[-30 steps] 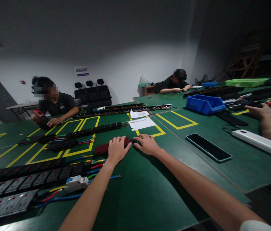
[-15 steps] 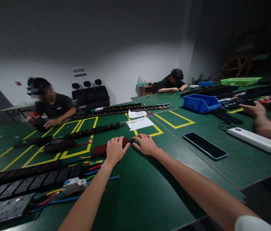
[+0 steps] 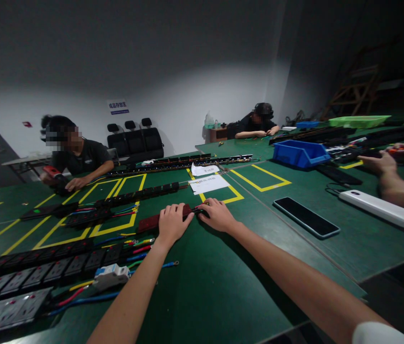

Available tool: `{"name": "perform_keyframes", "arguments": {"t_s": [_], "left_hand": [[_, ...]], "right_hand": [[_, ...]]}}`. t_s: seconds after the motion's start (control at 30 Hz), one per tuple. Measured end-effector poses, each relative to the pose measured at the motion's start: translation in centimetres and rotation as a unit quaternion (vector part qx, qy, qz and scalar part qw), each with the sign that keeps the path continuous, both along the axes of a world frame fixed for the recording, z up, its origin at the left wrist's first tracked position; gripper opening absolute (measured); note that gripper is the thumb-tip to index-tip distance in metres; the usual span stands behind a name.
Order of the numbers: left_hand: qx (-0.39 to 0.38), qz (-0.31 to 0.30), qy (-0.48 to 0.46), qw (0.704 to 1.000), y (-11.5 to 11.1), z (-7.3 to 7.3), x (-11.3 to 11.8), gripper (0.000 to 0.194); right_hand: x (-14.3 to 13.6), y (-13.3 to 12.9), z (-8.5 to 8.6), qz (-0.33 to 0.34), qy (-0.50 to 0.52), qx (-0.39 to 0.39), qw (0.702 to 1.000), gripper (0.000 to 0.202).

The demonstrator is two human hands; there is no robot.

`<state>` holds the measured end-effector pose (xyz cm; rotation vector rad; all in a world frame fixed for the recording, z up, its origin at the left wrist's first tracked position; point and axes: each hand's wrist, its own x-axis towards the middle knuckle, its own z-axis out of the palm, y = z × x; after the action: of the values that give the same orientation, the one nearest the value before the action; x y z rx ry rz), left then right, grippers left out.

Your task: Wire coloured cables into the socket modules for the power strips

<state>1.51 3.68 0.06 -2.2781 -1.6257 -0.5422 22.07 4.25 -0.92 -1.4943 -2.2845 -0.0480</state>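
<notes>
My left hand (image 3: 173, 221) is wrapped over a dark red strip (image 3: 147, 223) lying on the green table, its left end showing beyond the fingers. Short dark wires (image 3: 196, 209) come out at the strip's right end. My right hand (image 3: 217, 215) pinches these wires between closed fingers; their tips are mostly hidden. Closest on the left lie black socket strips (image 3: 40, 273) with coloured wires and ring lugs. A white circuit breaker (image 3: 111, 275) sits among those wires.
White paper sheets (image 3: 209, 185) lie beyond my hands. To the right are a phone (image 3: 305, 217), a white power bank (image 3: 383, 209), a blue bin (image 3: 300, 153) and another person's hands (image 3: 384, 165). Two co-workers sit across the table; yellow tape marks its surface.
My right hand's fingers have shifted slightly at the wires, and a bit of red now shows by the fingertips. My left hand and the dark red strip stay in place.
</notes>
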Motion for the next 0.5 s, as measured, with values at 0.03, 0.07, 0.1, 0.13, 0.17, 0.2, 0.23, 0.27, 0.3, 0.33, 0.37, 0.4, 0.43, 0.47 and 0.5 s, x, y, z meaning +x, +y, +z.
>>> {"name": "perform_keyframes", "arguments": {"t_s": [0.03, 0.07, 0.1, 0.13, 0.17, 0.2, 0.23, 0.27, 0.3, 0.33, 0.37, 0.4, 0.43, 0.47, 0.5], "left_hand": [[-0.001, 0.000, -0.001, 1.000, -0.01, 0.02, 0.01, 0.053], [0.000, -0.002, 0.000, 1.000, -0.03, 0.03, 0.01, 0.053], [0.003, -0.002, 0.001, 1.000, -0.03, 0.01, 0.01, 0.053], [0.006, -0.002, 0.003, 1.000, -0.03, -0.02, 0.01, 0.053], [0.009, -0.001, 0.005, 1.000, -0.02, -0.06, 0.00, 0.053], [0.013, 0.001, 0.007, 1.000, -0.01, -0.12, -0.01, 0.052], [0.015, 0.002, 0.009, 1.000, 0.01, -0.17, -0.02, 0.052], [0.016, 0.004, 0.011, 1.000, 0.03, -0.22, -0.04, 0.052], [0.017, 0.004, 0.011, 1.000, 0.05, -0.25, -0.05, 0.051], [0.017, 0.004, 0.012, 1.000, 0.06, -0.27, -0.06, 0.051], [0.017, 0.003, 0.011, 1.000, 0.06, -0.28, -0.07, 0.051], [0.018, 0.002, 0.011, 1.000, 0.05, -0.27, -0.07, 0.051], [0.018, 0.001, 0.010, 1.000, 0.04, -0.24, -0.07, 0.051], [0.018, 0.000, 0.010, 1.000, 0.03, -0.21, -0.07, 0.051], [0.018, -0.001, 0.010, 1.000, 0.01, -0.17, -0.06, 0.051]], "right_hand": [[-0.01, -0.03, 0.04, 0.000, 0.003, 0.004, 1.000, 0.036], [-0.02, -0.06, 0.10, -0.001, 0.005, 0.009, 1.000, 0.034], [-0.03, -0.08, 0.16, -0.001, 0.007, 0.015, 1.000, 0.032], [-0.03, -0.10, 0.24, 0.000, 0.009, 0.019, 1.000, 0.031], [-0.03, -0.11, 0.31, 0.001, 0.009, 0.020, 1.000, 0.030], [-0.03, -0.11, 0.38, 0.004, 0.008, 0.019, 1.000, 0.030], [-0.02, -0.11, 0.44, 0.006, 0.007, 0.017, 1.000, 0.030], [-0.02, -0.11, 0.47, 0.008, 0.006, 0.015, 1.000, 0.030], [-0.03, -0.11, 0.49, 0.008, 0.005, 0.014, 1.000, 0.030], [-0.03, -0.11, 0.49, 0.007, 0.005, 0.016, 1.000, 0.030], [-0.04, -0.11, 0.47, 0.005, 0.007, 0.018, 1.000, 0.029], [-0.06, -0.11, 0.45, -0.001, 0.009, 0.021, 1.000, 0.028], [-0.07, -0.11, 0.42, -0.008, 0.011, 0.022, 1.000, 0.027], [-0.08, -0.11, 0.39, -0.017, 0.013, 0.021, 1.000, 0.027], [-0.08, -0.11, 0.37, -0.026, 0.013, 0.017, 0.999, 0.028]]}}
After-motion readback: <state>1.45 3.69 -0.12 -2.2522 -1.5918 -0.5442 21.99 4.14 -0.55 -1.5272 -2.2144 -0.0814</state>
